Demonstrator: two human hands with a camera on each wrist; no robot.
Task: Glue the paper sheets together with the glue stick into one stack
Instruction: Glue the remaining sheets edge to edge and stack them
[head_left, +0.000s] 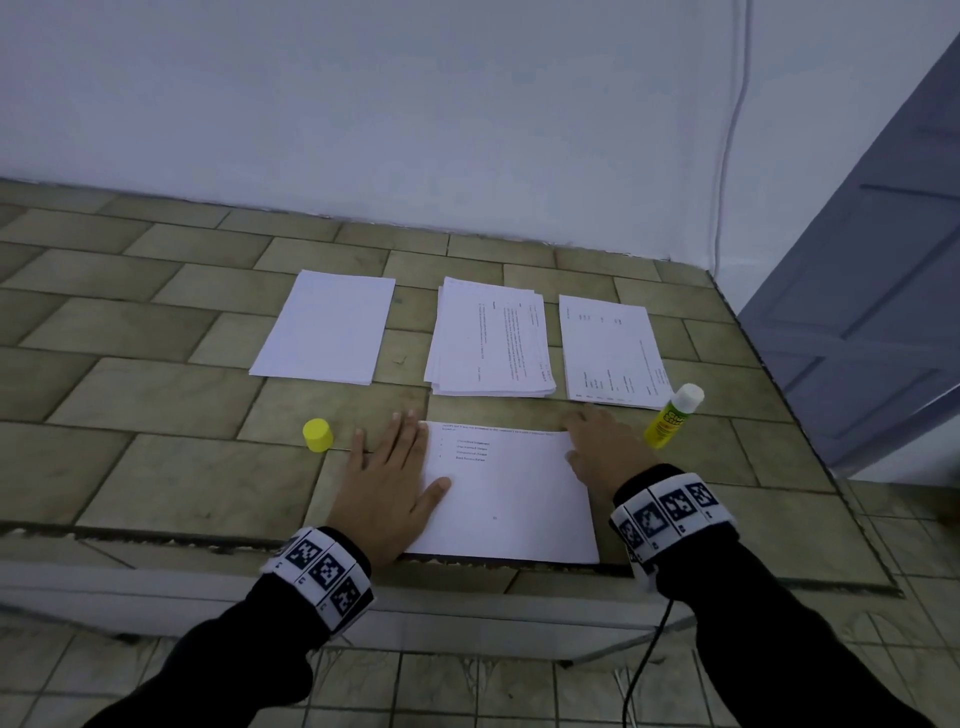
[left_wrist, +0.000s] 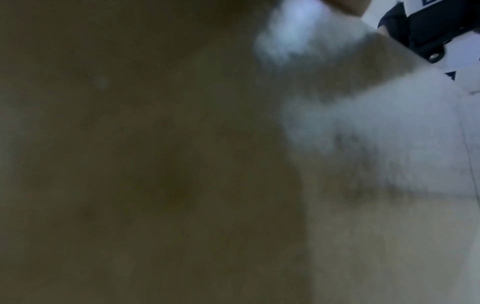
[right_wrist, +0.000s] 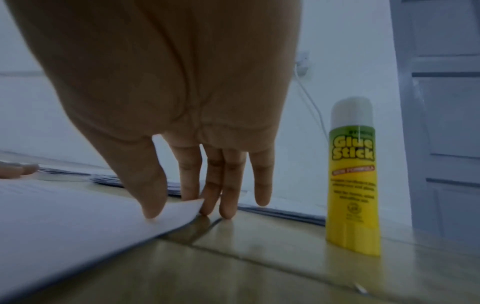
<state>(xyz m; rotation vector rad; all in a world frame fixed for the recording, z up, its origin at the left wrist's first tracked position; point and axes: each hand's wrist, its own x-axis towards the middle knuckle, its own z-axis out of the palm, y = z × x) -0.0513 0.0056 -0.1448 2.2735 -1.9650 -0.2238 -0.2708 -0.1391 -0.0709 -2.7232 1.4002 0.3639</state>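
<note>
A printed paper sheet (head_left: 511, 499) lies at the counter's front edge. My left hand (head_left: 395, 462) rests flat on its left border, fingers straight. My right hand (head_left: 592, 441) is at the sheet's far right corner. In the right wrist view the right hand (right_wrist: 187, 185) has its thumb pressing on the sheet (right_wrist: 78, 216), whose corner curls up against the straight fingers touching the counter. The yellow glue stick (head_left: 672, 418) (right_wrist: 353, 176) stands upright to the right of that hand, white top showing. Its yellow cap (head_left: 318, 435) stands left of my left hand. The left wrist view is blurred.
Three paper piles lie along the back of the tiled counter (head_left: 156, 395): a blank one (head_left: 327, 327) on the left, a printed stack (head_left: 491, 340) in the middle, another printed one (head_left: 613, 353) on the right. A wall runs behind, and a grey door (head_left: 872, 291) stands at the right.
</note>
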